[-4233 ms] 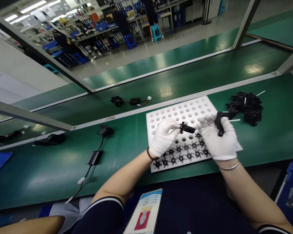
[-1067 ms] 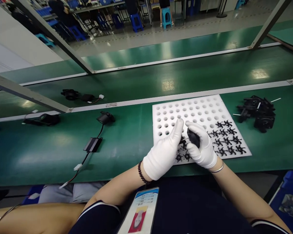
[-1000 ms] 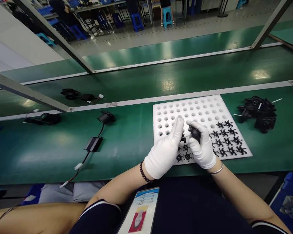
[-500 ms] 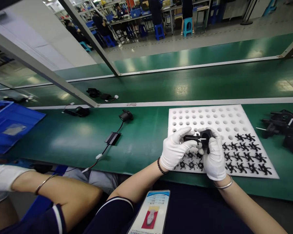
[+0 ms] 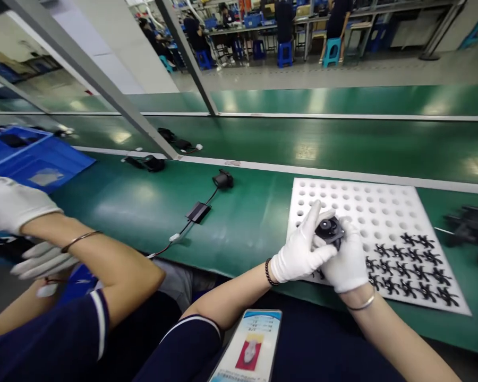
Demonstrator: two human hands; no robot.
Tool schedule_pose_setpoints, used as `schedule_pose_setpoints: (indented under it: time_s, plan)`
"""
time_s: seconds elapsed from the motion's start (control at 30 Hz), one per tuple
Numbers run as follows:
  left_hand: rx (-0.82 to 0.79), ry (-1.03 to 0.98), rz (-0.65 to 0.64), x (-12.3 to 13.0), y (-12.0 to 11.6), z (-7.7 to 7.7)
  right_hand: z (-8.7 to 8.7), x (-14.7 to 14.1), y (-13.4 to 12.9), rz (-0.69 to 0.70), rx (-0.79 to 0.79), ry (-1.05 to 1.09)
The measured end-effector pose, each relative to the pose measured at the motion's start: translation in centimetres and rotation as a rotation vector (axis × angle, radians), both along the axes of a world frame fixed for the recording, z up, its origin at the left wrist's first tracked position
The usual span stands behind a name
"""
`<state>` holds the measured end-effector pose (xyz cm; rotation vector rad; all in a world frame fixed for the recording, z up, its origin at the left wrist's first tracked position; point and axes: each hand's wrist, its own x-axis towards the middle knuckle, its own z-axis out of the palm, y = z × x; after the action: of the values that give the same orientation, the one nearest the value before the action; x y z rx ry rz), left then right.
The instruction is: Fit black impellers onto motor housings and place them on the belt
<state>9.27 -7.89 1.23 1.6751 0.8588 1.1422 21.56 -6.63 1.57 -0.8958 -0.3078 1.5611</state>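
Observation:
A small black fan housing (image 5: 330, 229), its round opening with a hub turned up toward me, is between my two white-gloved hands above the foam tray (image 5: 324, 190). My left hand (image 5: 302, 249) grips it from the left with thumb and fingers. My right hand (image 5: 347, 261) is wrapped round its right and lower side; some of those fingers are hidden behind it. Just right of my hands, several black fan impellers (image 5: 420, 271) sit in rows on the tray. The tray's far rows show bare round holes.
Black parts (image 5: 472, 225) are heaped at the right. A black round unit (image 5: 223, 179) with a cable and box (image 5: 198, 212) lies left of the tray. Another black unit (image 5: 153, 163) lies farther left, near a blue bin (image 5: 63, 164). A co-worker's gloved hand (image 5: 16, 204) is at the far left.
The fan housing has been turned so its round face points up, and my fingers have shifted round it. My view has swung slightly left. The co-worker's arm has risen.

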Motion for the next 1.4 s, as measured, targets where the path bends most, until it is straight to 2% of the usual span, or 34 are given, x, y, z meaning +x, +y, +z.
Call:
schedule_pose_setpoints:
  time_s: [0.07,0.13,0.17,0.2,0.27,0.3,0.37,0.43,0.53,0.63,0.73,0.8,0.9,1.0,1.1,1.17,1.27,1.33,1.4]
  plan:
    - [-0.021,-0.014,-0.136,-1.1,-0.8,0.3,1.3,0.9,1.4,-0.014,-0.094,0.103]
    - [0.043,0.071,-0.152,-2.7,-0.5,0.6,2.7,2.5,2.6,-0.016,-0.086,0.140]
    - [0.091,0.147,-0.079,-3.8,0.4,0.6,3.3,3.4,3.1,-0.020,-0.048,0.142]
    - [0.134,0.235,0.062,-5.2,1.9,0.5,3.8,4.2,3.4,-0.034,0.003,0.141]
    - [0.150,0.417,0.465,-9.0,6.3,0.1,4.1,4.9,3.8,-0.039,0.105,0.113]
    - [0.099,0.539,0.659,-11.4,8.8,-0.2,4.0,4.9,3.8,-0.024,0.129,0.099]
    - [-0.124,0.741,0.919,-16.2,13.3,-0.8,3.5,4.1,3.5,0.041,0.097,0.085]
    - [-0.322,0.792,0.984,-20.0,16.3,-1.4,3.0,2.7,3.1,0.121,-0.010,0.084]
    - [-0.393,0.745,0.937,-22.1,17.4,-2.0,2.5,0.3,2.8,0.188,-0.107,0.027]
    - [-0.329,0.675,0.891,-21.2,15.3,-2.1,2.5,-2.2,3.2,0.283,-0.030,-0.103]
    - [-0.189,0.572,0.857,-19.2,11.6,-1.7,2.6,-5.2,4.0,0.341,0.011,-0.160]
    - [-0.065,0.435,0.816,-17.5,9.2,-1.3,2.6,-7.1,4.7,0.343,0.066,-0.189]
    - [0.088,0.256,0.718,-15.1,6.4,-0.6,2.5,-9.0,5.8,0.369,0.258,-0.379]
    - [0.110,0.233,0.654,-13.3,5.2,0.1,2.5,-9.3,6.4,0.316,0.522,-0.754]
    - [0.016,0.239,0.616,-12.2,5.3,0.7,2.7,-8.2,6.5,0.258,0.805,-1.155]
    - [-0.039,0.167,0.587,-11.7,6.0,1.3,2.8,-7.3,6.4,0.262,0.886,-1.259]
    - [-0.028,-0.124,0.549,-10.8,8.0,3.4,2.0,-6.8,6.4,0.364,0.757,-1.088]
    - [0.016,-0.323,0.462,-9.7,9.7,5.9,1.2,-7.2,6.6,0.528,0.589,-0.933]
    - [0.057,-0.439,0.353,-8.3,11.9,8.8,0.6,-7.5,7.3,0.670,0.461,-0.840]
